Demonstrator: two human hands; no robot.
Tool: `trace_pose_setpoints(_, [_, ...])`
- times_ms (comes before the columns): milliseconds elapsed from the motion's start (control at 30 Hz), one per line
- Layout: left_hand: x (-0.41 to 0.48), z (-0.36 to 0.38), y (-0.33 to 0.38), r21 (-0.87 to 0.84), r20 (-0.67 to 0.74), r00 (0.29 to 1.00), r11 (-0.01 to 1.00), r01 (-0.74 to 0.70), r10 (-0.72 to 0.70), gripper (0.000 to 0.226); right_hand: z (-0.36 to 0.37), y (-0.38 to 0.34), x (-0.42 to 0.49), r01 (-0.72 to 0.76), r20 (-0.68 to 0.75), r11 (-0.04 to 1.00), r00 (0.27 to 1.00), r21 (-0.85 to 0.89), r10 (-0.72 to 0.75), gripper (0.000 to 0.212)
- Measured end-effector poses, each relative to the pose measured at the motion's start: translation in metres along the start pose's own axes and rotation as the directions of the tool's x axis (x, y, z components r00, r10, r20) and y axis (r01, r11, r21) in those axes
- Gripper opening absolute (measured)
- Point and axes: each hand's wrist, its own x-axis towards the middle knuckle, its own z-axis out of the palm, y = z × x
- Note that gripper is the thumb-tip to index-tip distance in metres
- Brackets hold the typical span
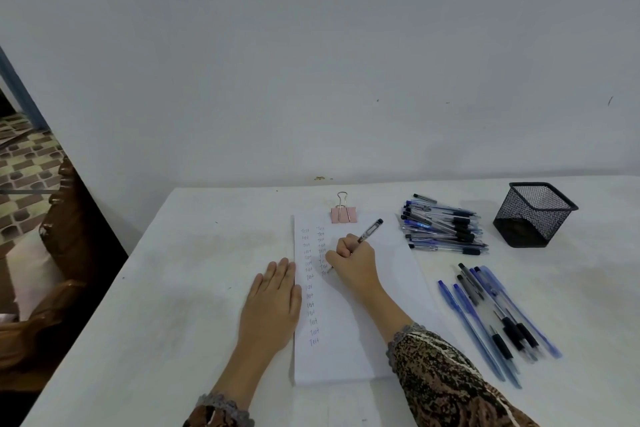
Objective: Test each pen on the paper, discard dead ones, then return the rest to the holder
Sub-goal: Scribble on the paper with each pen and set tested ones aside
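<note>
White bench (173,288) under a pale wall (311,45). Right grip (351,262) curled round a pen (370,230), tip down on the paper (398,270) at the second column of "Test" marks. Left grip (273,302) flat, fingers straight, pressing the paper's left edge. Pink binder clip (343,214) at the top edge. Further right, a stacked pile of pens (443,227), a looser bunch (498,315) nearer, black mesh holder (535,215) at far right.

Pen pile (443,229) just left of holder (535,215)
</note>
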Motion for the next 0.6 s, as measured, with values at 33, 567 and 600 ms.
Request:
trace_pose_setpoints(33, [0.000, 0.000, 0.000, 0.000, 0.001, 1.000, 1.000, 0.000, 0.000, 0.096, 0.000, 0.001, 0.000, 0.009, 0.001, 1.000, 1.000, -0.001, -0.009, 0.049])
trace_pose_setpoints(567, [0.000, 0.001, -0.001, -0.009, -0.023, 1.000, 1.000, -0.009, 0.009, 0.094, -0.025, -0.004, 0.006, -0.327, 0.115, 0.622, 0.927, 0.711, 0.356, 0.037])
trace_pose_setpoints(600, [0.001, 0.001, -0.001, -0.011, -0.023, 1.000, 1.000, -0.007, 0.007, 0.092, -0.026, -0.005, 0.005, -0.325, 0.114, 0.615, 0.927, 0.718, 0.357, 0.037])
